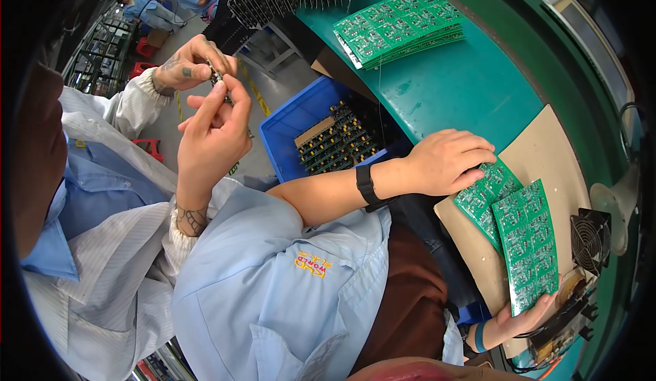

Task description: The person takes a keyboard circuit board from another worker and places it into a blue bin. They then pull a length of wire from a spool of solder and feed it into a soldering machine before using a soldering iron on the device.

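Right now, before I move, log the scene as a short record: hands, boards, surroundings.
Left hand: at the upper corner of the left green board; grip partly hidden
Right hand: grip on the lower end of the right green board
Overlap: right board partly covers left
Beneath: brown cardboard
Farther along table: stacked green boards
Beside table: blue bin holding circuit boards
Co-worker: holding a small part
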